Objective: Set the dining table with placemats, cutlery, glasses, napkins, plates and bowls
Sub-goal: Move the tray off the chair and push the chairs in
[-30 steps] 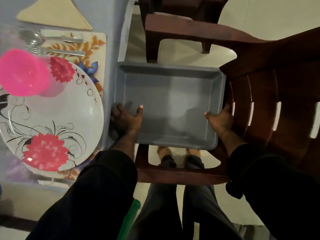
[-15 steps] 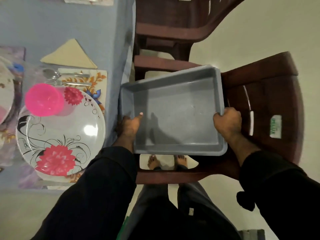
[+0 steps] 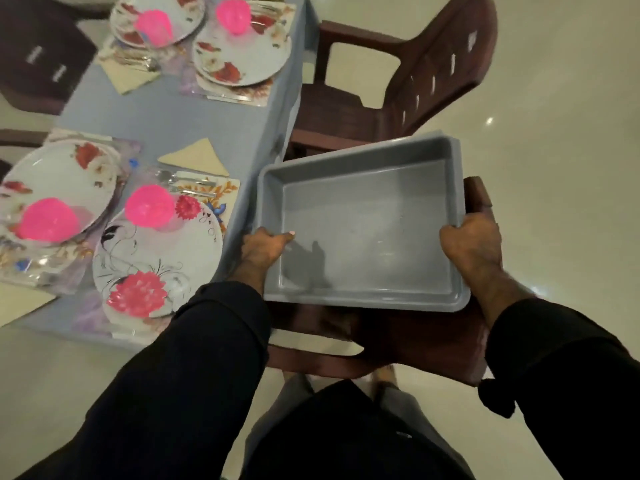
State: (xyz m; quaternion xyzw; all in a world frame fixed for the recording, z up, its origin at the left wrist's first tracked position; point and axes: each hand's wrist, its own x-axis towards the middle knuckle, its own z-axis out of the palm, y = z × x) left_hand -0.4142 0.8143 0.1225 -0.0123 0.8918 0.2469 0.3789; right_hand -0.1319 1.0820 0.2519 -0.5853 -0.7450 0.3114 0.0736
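An empty grey plastic tub [image 3: 363,216] is held above a brown chair. My left hand [image 3: 263,249] grips its left rim, thumb over the edge. My right hand [image 3: 472,242] grips its right rim. On the blue table [image 3: 166,123] to the left lie several place settings. The nearest has a floral plate [image 3: 156,265] with a pink bowl [image 3: 149,206] on it. A spoon and fork [image 3: 188,183] lie on its placemat [image 3: 225,188], and a folded beige napkin [image 3: 197,157] lies beyond.
A brown plastic chair [image 3: 408,344] stands under the tub, and a second one [image 3: 398,88] beyond it by the table edge. More plates with pink bowls [image 3: 228,15] sit at the far end. A dark chair [image 3: 38,60] is at the far left. Pale floor lies to the right.
Both hands have lifted the grey tub off the brown chair's seat and carried it up and toward me. My view has pulled back, showing more of the set table.
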